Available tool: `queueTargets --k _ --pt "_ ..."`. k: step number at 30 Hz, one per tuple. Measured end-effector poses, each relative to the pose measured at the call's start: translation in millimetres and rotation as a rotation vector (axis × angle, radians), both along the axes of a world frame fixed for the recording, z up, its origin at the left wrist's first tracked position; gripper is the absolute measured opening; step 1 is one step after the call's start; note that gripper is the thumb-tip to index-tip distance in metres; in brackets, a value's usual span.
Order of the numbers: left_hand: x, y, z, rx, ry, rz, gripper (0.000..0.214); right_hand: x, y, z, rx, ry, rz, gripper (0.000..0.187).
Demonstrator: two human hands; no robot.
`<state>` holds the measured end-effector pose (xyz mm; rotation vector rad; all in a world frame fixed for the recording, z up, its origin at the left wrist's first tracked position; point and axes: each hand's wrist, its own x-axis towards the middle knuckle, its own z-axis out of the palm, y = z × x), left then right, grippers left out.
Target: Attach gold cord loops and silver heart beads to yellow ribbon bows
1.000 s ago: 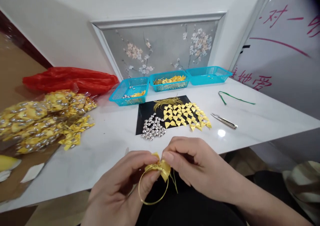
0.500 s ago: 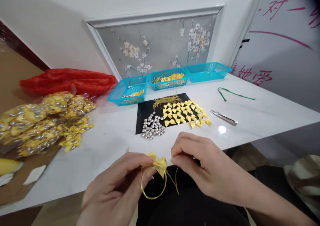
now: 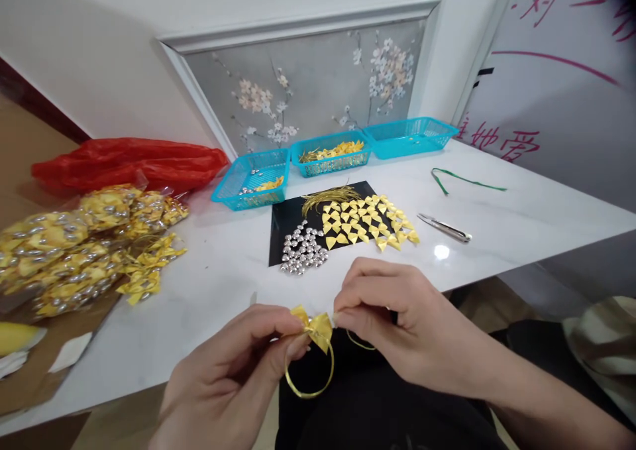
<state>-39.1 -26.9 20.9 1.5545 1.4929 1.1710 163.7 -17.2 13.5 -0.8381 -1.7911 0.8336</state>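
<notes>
Between the thumb and forefinger of my left hand (image 3: 238,364) is a yellow ribbon bow (image 3: 318,329), with a loop of gold cord (image 3: 311,395) hanging below it. Just right of the bow, my right hand (image 3: 392,317) is closed in a pinch on a thin gold cord end (image 3: 362,345) that curves below the fingers. Beyond both hands, several silver beads (image 3: 304,251) lie in a heap at the front of a black mat (image 3: 281,221). Rows of yellow bows (image 3: 358,221) and a bundle of gold cords (image 3: 330,199) rest on the same mat.
Three blue baskets (image 3: 251,203) line the wall; bows fill the middle one. Thread snips (image 3: 444,228) and a green cord (image 3: 467,183) lie to the right. Bagged yellow bows (image 3: 74,238) and a red mesh bag (image 3: 129,162) are on the left of the white table (image 3: 209,304).
My right hand has come slightly closer to the bow. The two cord strands that hung between my hands no longer dangle there; one curve now shows under my right fingers.
</notes>
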Motion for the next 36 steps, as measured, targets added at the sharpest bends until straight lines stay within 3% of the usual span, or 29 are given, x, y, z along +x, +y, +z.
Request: queueTargets --k 7,12,17,20,24,29,36 --pt "1 1 3.6 -0.030 0.047 -0.080 0.009 -7 12 8.6 0.283 -0.034 -0.073 0.022" --pt "2 3 7.2 -0.025 0.066 -0.084 0.009 -15 17 6.1 0.371 -0.022 -0.103 0.024" --pt "-1 6 2.7 -0.046 -0.080 -0.052 0.007 -11 15 0.1 0.239 0.066 -0.155 0.010" --pt "-7 10 -2.2 -0.063 -0.174 -0.056 0.011 -3 5 -5.1 0.203 0.023 -0.204 0.018" --pt "-10 11 -3.8 -0.059 -0.244 -0.090 0.012 -3 -5 -8.3 0.256 -0.033 -0.143 0.026" --pt "-8 11 -3.8 -0.065 -0.260 -0.127 0.019 -15 1 -7.0 0.180 0.056 -0.121 0.005" --pt "-13 14 -3.9 -0.069 -0.248 -0.162 0.012 -20 11 -8.3 0.164 0.121 -0.079 0.010"
